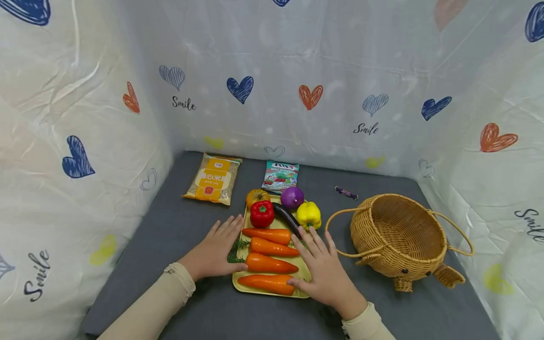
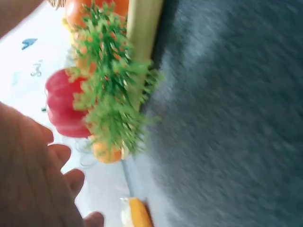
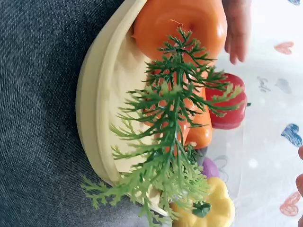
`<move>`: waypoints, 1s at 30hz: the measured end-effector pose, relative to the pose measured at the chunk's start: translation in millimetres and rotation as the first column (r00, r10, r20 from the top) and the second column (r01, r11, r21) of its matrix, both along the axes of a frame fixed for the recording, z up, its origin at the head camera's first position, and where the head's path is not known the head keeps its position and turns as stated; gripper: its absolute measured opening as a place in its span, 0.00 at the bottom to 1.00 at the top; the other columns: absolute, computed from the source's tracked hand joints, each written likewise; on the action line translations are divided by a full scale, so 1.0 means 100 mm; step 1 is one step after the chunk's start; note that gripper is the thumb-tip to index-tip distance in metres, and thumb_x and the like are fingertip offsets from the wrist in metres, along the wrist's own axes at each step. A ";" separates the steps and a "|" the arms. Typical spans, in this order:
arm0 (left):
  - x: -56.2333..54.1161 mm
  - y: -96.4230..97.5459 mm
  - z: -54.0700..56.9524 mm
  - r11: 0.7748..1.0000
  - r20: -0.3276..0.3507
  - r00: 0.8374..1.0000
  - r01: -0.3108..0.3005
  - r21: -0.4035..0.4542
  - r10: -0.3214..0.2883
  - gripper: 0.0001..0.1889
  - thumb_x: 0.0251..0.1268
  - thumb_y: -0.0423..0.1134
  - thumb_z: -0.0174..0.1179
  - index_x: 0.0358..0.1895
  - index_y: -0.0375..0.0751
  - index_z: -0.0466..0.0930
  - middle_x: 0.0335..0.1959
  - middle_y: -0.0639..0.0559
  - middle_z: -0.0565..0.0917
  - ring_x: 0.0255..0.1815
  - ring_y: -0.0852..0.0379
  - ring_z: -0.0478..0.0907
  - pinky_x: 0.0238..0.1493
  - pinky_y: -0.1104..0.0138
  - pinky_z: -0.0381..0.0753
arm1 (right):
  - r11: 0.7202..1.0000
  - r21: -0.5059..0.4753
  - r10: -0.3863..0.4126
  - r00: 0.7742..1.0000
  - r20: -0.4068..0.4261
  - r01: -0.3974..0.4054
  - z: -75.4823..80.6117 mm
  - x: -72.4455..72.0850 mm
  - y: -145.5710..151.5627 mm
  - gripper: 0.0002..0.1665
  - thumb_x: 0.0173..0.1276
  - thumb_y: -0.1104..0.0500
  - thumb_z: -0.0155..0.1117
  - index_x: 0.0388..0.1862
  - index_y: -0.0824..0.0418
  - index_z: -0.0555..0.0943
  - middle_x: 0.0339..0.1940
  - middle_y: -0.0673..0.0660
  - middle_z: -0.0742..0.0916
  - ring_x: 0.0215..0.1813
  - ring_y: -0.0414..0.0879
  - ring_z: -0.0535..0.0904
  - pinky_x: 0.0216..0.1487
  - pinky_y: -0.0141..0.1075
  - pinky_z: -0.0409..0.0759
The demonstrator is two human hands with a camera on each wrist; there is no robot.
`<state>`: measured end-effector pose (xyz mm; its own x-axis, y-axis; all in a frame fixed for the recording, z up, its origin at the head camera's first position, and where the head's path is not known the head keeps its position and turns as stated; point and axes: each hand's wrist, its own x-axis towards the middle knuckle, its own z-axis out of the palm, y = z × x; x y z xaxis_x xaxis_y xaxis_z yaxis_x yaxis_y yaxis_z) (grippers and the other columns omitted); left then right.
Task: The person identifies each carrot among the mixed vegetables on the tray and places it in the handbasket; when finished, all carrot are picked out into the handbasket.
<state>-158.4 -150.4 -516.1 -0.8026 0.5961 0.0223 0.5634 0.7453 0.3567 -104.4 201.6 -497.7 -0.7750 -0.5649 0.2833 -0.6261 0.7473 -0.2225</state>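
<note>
A pale yellow tray [image 3: 92,109] of vegetables lies between my hands. Several orange carrots [image 1: 272,263] with green tops are lined up across its near part. Behind them sit a red bell pepper [image 1: 262,214], a dark eggplant [image 1: 285,218], a yellow bell pepper [image 1: 309,215], a purple onion-like ball [image 1: 292,197] and a round orange-yellow vegetable [image 1: 257,197]. My left hand [image 1: 218,248] is spread at the tray's left side, beside the carrots. Along the right side my right hand [image 1: 325,271] extends its fingers over the carrot ends. Whether either hand touches anything is unclear.
A wicker basket [image 1: 395,236] with handles stands to the right. Toward the back lie a grain bag [image 1: 214,179], a teal snack packet [image 1: 280,176] and a small purple wrapped candy [image 1: 346,193]. Heart-printed curtains border the grey table [image 1: 204,311] at the back and sides.
</note>
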 end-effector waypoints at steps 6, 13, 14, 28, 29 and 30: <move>-0.03 -0.09 -0.09 1.000 0.138 0.990 -0.020 0.001 0.020 0.76 0.47 0.86 0.64 0.89 0.41 0.39 0.89 0.46 0.45 0.88 0.43 0.41 0.82 0.38 0.41 | 1.000 0.001 0.029 0.999 0.026 -0.029 -0.04 0.03 -0.05 0.59 0.68 0.32 0.72 0.87 0.57 0.62 0.90 0.54 0.55 0.87 0.63 0.50 0.81 0.67 0.36; -0.05 -0.07 -0.10 1.000 0.225 0.974 0.014 0.010 -0.016 0.86 0.29 0.87 0.73 0.89 0.41 0.37 0.89 0.45 0.41 0.88 0.43 0.39 0.82 0.37 0.38 | 0.995 0.025 0.101 0.995 -0.005 -0.100 -0.17 0.09 -0.16 0.54 0.66 0.29 0.73 0.83 0.54 0.70 0.81 0.57 0.73 0.82 0.59 0.63 0.77 0.69 0.54; -0.05 -0.07 -0.10 1.000 0.228 0.973 0.017 0.002 -0.018 0.87 0.29 0.87 0.73 0.89 0.41 0.37 0.89 0.45 0.41 0.88 0.43 0.38 0.82 0.37 0.38 | 0.993 0.037 0.108 0.994 -0.014 -0.108 -0.20 0.10 -0.18 0.53 0.66 0.29 0.73 0.82 0.54 0.72 0.79 0.55 0.76 0.79 0.58 0.66 0.76 0.68 0.57; -0.03 -0.04 -0.15 0.999 0.233 0.972 0.026 -0.020 -0.021 0.87 0.26 0.86 0.74 0.89 0.45 0.38 0.89 0.49 0.44 0.88 0.43 0.40 0.82 0.37 0.39 | 0.986 0.141 0.097 0.993 -0.072 -0.086 -0.23 0.16 -0.28 0.29 0.64 0.33 0.78 0.55 0.48 0.91 0.48 0.45 0.89 0.50 0.45 0.78 0.59 0.54 0.69; -0.03 -0.03 -0.16 0.999 0.235 0.972 0.025 -0.020 -0.020 0.87 0.26 0.86 0.74 0.89 0.45 0.38 0.89 0.49 0.44 0.88 0.43 0.41 0.82 0.38 0.39 | 0.988 0.128 0.094 0.993 -0.076 -0.083 -0.22 0.16 -0.27 0.27 0.63 0.34 0.79 0.54 0.47 0.92 0.47 0.45 0.89 0.49 0.45 0.78 0.58 0.53 0.69; -0.03 -0.03 -0.15 0.999 0.236 0.972 0.024 -0.022 -0.019 0.87 0.26 0.86 0.74 0.90 0.45 0.38 0.89 0.50 0.44 0.88 0.42 0.41 0.82 0.38 0.39 | 0.990 0.112 0.091 0.993 -0.081 -0.082 -0.20 0.15 -0.26 0.25 0.63 0.35 0.79 0.52 0.47 0.92 0.46 0.45 0.89 0.49 0.45 0.77 0.58 0.53 0.69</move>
<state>-161.1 -153.7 -531.6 -0.7705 0.6112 -0.1809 0.4816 0.7441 0.4630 -88.9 175.4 -517.9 -0.6975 -0.6598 0.2796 -0.7027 0.7063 -0.0861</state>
